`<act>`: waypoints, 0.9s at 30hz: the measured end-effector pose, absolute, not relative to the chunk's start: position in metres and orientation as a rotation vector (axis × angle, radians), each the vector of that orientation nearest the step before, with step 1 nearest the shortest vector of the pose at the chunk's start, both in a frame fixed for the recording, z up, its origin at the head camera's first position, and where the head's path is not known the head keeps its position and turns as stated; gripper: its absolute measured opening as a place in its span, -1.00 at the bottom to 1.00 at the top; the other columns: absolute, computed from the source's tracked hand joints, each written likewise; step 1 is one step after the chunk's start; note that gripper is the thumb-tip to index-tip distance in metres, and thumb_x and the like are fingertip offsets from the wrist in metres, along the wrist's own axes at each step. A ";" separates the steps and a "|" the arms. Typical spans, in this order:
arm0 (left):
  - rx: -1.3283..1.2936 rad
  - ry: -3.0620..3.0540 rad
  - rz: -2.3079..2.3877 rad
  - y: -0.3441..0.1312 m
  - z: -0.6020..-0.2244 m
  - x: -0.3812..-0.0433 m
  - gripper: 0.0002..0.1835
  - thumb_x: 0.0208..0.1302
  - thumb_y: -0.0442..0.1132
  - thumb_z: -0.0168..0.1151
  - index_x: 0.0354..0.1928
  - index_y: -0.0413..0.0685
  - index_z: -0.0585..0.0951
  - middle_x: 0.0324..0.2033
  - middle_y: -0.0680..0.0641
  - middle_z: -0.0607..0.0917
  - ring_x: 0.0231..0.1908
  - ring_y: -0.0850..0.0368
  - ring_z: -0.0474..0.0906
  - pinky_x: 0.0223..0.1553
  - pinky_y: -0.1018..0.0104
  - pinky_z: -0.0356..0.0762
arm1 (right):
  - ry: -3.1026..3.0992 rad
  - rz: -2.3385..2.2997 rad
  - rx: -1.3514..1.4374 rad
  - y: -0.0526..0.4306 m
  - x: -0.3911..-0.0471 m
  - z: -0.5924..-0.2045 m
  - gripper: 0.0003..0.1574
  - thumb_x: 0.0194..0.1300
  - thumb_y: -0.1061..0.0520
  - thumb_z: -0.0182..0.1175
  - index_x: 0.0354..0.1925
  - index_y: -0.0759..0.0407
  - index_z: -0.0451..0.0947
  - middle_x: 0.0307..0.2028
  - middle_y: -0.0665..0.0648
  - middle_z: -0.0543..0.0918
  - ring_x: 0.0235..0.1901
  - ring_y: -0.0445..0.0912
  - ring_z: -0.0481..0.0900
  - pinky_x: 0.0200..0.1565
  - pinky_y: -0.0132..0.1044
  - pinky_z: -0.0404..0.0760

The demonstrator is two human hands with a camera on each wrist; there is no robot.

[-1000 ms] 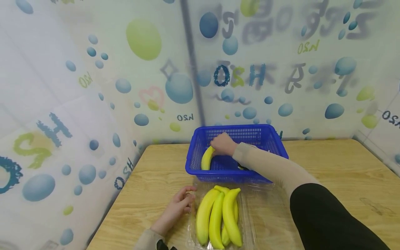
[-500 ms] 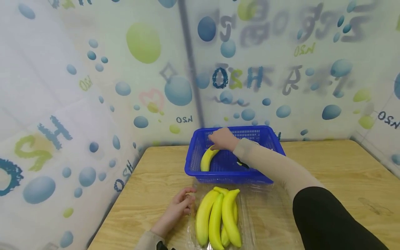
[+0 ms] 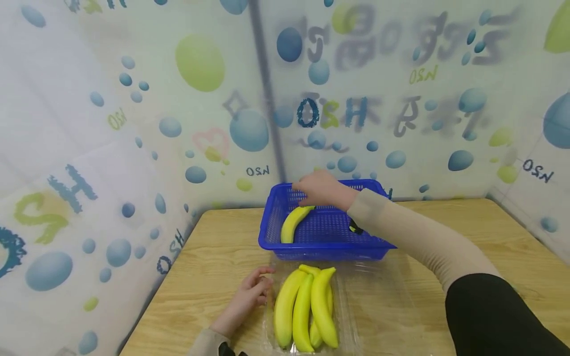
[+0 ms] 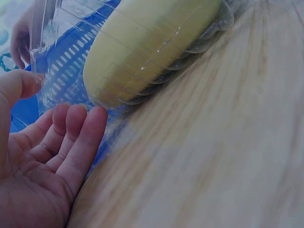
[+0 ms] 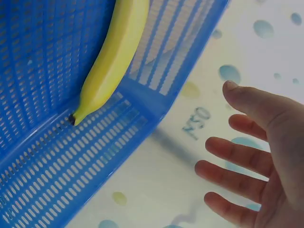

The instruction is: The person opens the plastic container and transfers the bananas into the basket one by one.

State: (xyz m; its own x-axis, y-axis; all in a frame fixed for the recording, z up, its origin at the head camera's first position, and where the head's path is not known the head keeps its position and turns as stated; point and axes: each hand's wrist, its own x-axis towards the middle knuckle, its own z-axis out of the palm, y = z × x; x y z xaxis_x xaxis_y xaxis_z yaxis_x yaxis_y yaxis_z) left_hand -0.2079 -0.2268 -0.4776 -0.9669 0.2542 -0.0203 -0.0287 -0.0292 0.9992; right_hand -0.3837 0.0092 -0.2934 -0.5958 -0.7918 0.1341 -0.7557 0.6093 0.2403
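My right hand (image 3: 322,189) hovers over the back left of a blue plastic basket (image 3: 329,251), fingers spread and nothing held, as the right wrist view (image 5: 266,156) confirms. Below it, one yellow banana (image 3: 294,225) lies along the basket's left side, its dark tip (image 5: 72,119) near the wall. In front of the basket is a clear plastic box (image 3: 349,316) holding several bananas (image 3: 304,311) side by side, some overlapping. My left hand (image 3: 249,295) rests at the box's left edge. In the left wrist view, its relaxed fingers (image 4: 92,123) lie right at the clear wall, beside a banana (image 4: 142,52).
Both containers stand on a wooden table (image 3: 213,237). To the right of the box, a clear plastic flap (image 3: 383,306) lies flat on the tabletop. Behind the basket hangs a pale curtain (image 3: 213,113) printed with blue and green spots.
My right hand has let go of the banana in the basket and risen up and slightly right of it. My left hand and the boxed bananas stay as they were.
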 end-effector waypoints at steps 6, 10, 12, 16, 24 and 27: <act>0.265 2.029 2.116 -0.230 -0.479 -0.208 -0.53 0.41 -0.30 0.04 0.24 -0.44 0.24 -0.42 0.00 0.44 -0.55 0.23 0.47 -0.51 0.45 0.49 | -2.409 -0.166 1.467 0.019 -0.354 -0.299 -0.56 0.18 -0.06 0.39 0.01 -0.01 0.61 -0.17 0.02 0.67 -0.26 -0.07 0.61 -0.30 -0.22 0.62; 0.279 2.028 2.109 -0.232 -0.479 -0.209 -0.53 0.42 -0.30 0.03 0.24 -0.44 0.24 -0.43 0.00 0.45 -0.55 0.23 0.48 -0.49 0.44 0.51 | -2.340 -0.144 1.569 0.024 -0.333 -0.304 -0.56 0.16 -0.02 0.41 0.02 -0.01 0.62 -0.13 0.01 0.66 -0.21 -0.08 0.61 -0.20 -0.22 0.62; 0.272 2.034 2.103 -0.232 -0.479 -0.209 -0.54 0.42 -0.29 0.03 0.24 -0.43 0.24 -0.43 0.01 0.45 -0.54 0.24 0.47 -0.49 0.44 0.52 | -2.324 -0.165 1.604 0.026 -0.323 -0.307 -0.55 0.16 -0.04 0.40 0.04 -0.03 0.61 -0.11 -0.01 0.66 -0.19 -0.09 0.60 -0.20 -0.23 0.61; 0.245 2.042 2.099 -0.230 -0.478 -0.209 -0.53 0.41 -0.29 0.04 0.24 -0.42 0.25 -0.43 0.02 0.44 -0.54 0.27 0.43 -0.49 0.45 0.50 | -2.286 -0.202 1.674 0.028 -0.306 -0.312 -0.56 0.16 -0.05 0.40 0.03 -0.09 0.61 -0.11 -0.05 0.66 -0.16 -0.13 0.59 -0.26 -0.26 0.57; 0.240 2.037 2.100 -0.228 -0.478 -0.210 -0.53 0.42 -0.29 0.04 0.25 -0.42 0.25 -0.44 0.02 0.42 -0.52 0.26 0.42 -0.45 0.40 0.55 | -2.212 -0.248 1.825 0.033 -0.278 -0.329 -0.59 0.21 -0.01 0.36 0.05 -0.11 0.62 -0.12 -0.08 0.65 -0.15 -0.16 0.57 -0.25 -0.31 0.51; 0.243 2.031 2.102 -0.227 -0.478 -0.210 -0.53 0.41 -0.29 0.05 0.24 -0.43 0.25 -0.45 0.02 0.42 -0.53 0.26 0.43 -0.46 0.42 0.54 | -2.219 -0.268 1.868 0.036 -0.268 -0.336 -0.57 0.21 0.02 0.36 0.07 -0.12 0.60 -0.08 -0.10 0.65 -0.10 -0.18 0.57 -0.18 -0.32 0.52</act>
State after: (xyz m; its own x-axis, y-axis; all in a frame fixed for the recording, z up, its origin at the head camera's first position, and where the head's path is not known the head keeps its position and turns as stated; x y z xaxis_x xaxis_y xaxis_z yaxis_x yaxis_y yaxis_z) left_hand -0.2101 -0.2272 -0.4781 -0.9647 0.2620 -0.0260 -0.0350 -0.0297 0.9989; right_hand -0.2684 0.0356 -0.3358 -0.1623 -0.9852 0.0558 -0.9435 0.1715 0.2834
